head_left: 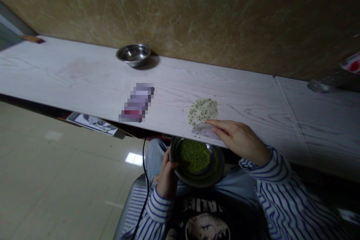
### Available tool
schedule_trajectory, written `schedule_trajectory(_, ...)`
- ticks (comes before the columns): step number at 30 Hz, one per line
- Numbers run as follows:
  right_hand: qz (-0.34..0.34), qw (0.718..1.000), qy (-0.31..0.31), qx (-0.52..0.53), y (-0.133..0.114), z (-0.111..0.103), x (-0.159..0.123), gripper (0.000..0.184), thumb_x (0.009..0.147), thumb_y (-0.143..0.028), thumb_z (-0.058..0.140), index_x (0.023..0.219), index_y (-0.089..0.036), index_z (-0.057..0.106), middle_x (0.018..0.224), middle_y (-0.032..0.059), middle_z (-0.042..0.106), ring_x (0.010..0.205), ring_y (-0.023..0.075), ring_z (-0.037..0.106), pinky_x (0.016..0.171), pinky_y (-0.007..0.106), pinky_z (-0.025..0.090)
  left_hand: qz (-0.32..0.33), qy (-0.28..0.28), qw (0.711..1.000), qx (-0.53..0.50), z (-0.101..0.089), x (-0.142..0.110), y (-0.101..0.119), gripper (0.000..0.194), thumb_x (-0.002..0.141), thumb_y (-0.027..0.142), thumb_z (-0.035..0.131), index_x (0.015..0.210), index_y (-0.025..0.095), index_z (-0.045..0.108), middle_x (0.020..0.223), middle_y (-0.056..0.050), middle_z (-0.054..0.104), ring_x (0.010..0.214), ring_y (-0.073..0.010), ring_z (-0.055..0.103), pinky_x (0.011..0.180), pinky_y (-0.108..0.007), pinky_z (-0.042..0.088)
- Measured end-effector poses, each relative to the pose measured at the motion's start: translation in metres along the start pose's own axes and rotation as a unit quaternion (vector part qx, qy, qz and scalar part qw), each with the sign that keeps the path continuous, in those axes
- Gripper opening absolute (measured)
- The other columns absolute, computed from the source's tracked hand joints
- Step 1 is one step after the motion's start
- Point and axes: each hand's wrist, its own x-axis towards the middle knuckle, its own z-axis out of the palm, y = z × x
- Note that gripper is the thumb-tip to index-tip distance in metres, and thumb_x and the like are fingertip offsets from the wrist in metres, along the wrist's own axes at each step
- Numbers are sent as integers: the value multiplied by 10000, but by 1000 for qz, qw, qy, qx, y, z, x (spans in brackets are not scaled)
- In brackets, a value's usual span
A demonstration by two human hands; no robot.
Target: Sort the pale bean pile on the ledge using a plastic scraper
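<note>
My left hand [167, 176] grips the rim of a steel bowl [216, 168] holding green beans [194, 155], held below the table's front edge over my lap. My right hand [239, 138] lies on the white wooden table [84, 75], its fingers closed on a small clear piece [203, 130] at the near side of a pile of mixed white and green grains [202, 110]. What the clear piece is I cannot make out.
An empty steel bowl [134, 54] stands at the back of the table against the marbled wall. A blurred flat object [137, 102] lies left of the pile. A black cable [145, 180] hangs at my left side. A tiled floor lies to the left.
</note>
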Motion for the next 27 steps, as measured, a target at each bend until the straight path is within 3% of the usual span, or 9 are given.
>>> schedule_trajectory(5,10,1000,12,2,7,-4,-3,360,986,-198,541,1290,-256,723,1222,40,775,1074,241,762,928,414,634,17,4,1000,-19,4,-4,2,522,715,244,653,1233,265,706,1326,-45,716,1332,-327,555,1110,-477,425)
schedule_trajectory(11,15,1000,7,-9,12,-5,-7,358,988,-198,535,1284,-260,726,1196,41,786,1049,244,770,907,414,638,-4,10,1000,-19,3,-3,0,533,708,257,670,1241,252,695,1254,-61,745,1284,-353,587,1056,-507,463)
schedule_trajectory(20,-5,1000,9,9,12,-4,-12,364,983,-203,526,1277,-262,733,1222,39,775,1073,230,763,940,402,630,-9,12,1000,-25,4,-4,0,555,706,262,667,1260,271,687,1331,-56,713,1333,-362,553,1093,-516,436)
schedule_trajectory(27,48,998,46,1,26,-9,-24,344,976,-230,534,1241,-223,752,1188,49,787,1032,247,776,939,391,630,-13,4,1000,-17,-2,2,-8,605,685,267,670,1289,267,673,1310,-60,720,1320,-364,559,1076,-511,448)
